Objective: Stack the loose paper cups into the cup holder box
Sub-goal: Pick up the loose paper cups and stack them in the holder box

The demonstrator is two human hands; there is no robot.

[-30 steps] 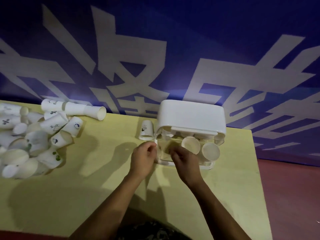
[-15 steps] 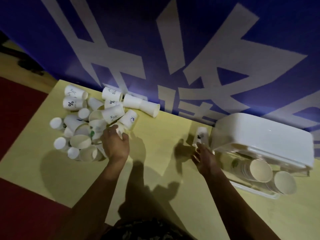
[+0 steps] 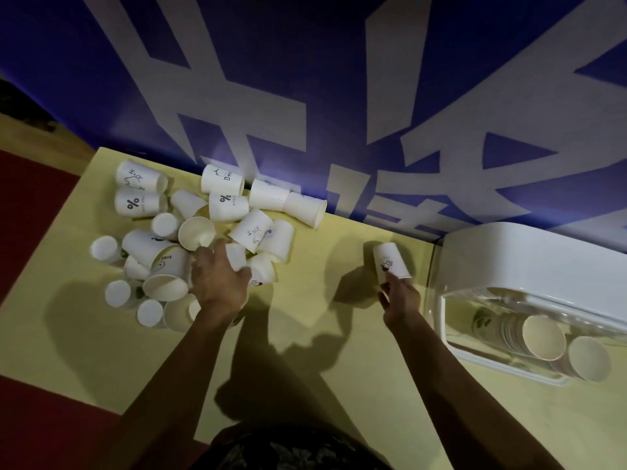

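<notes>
A heap of several loose white paper cups (image 3: 217, 228) lies on the left part of the yellow table (image 3: 305, 351). My left hand (image 3: 219, 283) rests on the heap's near edge, fingers wrapped around a small upside-down cup (image 3: 236, 256). One cup with a small print (image 3: 390, 259) stands upside down alone, left of the cup holder box (image 3: 529, 266). My right hand (image 3: 400, 298) touches that cup's rim with its fingertips. The box has a white lid and a clear body; two stacks of cups (image 3: 543, 337) lie inside, mouths toward me.
A blue wall with large white characters (image 3: 305, 96) rises right behind the table's far edge. Red floor (image 3: 30, 212) shows to the left of the table. The box sits at the table's right side, against the wall.
Both hands left the box a second ago. The left went to the cup heap and closed on a cup; the right went to the lone cup. The view swung left.
</notes>
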